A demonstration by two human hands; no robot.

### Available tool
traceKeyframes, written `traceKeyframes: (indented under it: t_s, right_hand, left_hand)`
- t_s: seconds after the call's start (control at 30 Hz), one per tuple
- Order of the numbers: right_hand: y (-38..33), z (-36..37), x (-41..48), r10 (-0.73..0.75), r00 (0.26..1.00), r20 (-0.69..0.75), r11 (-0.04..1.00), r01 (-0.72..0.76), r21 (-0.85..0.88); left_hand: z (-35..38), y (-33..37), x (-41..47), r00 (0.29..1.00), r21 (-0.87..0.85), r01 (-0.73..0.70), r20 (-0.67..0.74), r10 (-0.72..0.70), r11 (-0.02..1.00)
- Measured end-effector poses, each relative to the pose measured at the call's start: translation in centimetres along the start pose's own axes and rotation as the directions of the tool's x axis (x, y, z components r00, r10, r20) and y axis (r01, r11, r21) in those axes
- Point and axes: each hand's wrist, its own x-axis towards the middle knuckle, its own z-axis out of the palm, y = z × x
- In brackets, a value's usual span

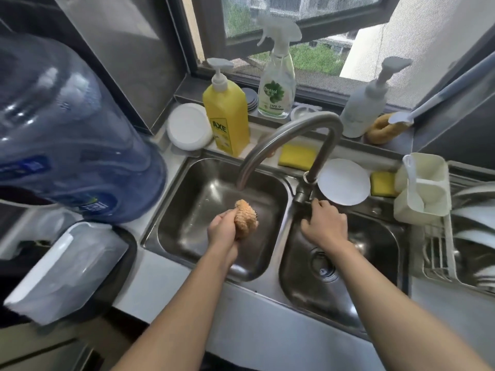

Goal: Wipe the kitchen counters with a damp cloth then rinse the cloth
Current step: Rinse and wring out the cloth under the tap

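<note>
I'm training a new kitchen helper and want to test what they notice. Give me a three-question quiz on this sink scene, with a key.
1. True or false: the left hand grips the orange cloth over the left basin.
2. Multiple choice: the right hand reaches to A) the yellow soap bottle, B) the base of the faucet, C) the dish rack.
3. Fill in: the spray bottle stands on the window ____.

Key: 1 true; 2 B; 3 sill.
</note>
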Motion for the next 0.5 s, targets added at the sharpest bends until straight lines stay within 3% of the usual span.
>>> traceKeyframes:
  t_s: [0.17,0.23,0.33,0.4,0.47,0.5]
  right_hand:
    - [-0.5,0.1,-0.6,0.056,0.998,0.034,0.998,-0.058,0.035]
    - [-1.2,0.1,-1.2,0.083,0.995,-0.064,0.990,-0.075,0.118]
    - [-4.7,0.3,-3.0,0.052,0.950,-0.309,0.934,0.063,0.352]
    - [-8.2,-0.3,-3.8,0.083,0.958,-0.274,0.785,0.106,0.610]
    - [-11.4,-1.4,-4.0,0.073,0.994,0.076,0.449,-0.101,0.888]
    - [-12.5,-1.7,-3.8,0.022,0.963,0.268,0.276,-0.263,0.925]
  left_hand:
    - [-0.3,1.1,1.0,0.999,0.039,-0.017,0.037,0.016,0.999]
    - [-0.3,1.5,1.1,0.999,0.045,-0.030,0.016,0.029,0.999]
    - [-0.1,2.1,1.5,0.998,0.053,-0.050,0.046,0.047,0.997]
    - [0.1,2.4,1.6,0.994,0.080,-0.060,0.099,0.052,0.995]
    - [0.1,2.7,1.6,0.988,0.129,-0.092,0.139,0.074,0.987]
    - [0.0,2.8,1.6,0.983,0.155,-0.113,0.163,0.088,0.981]
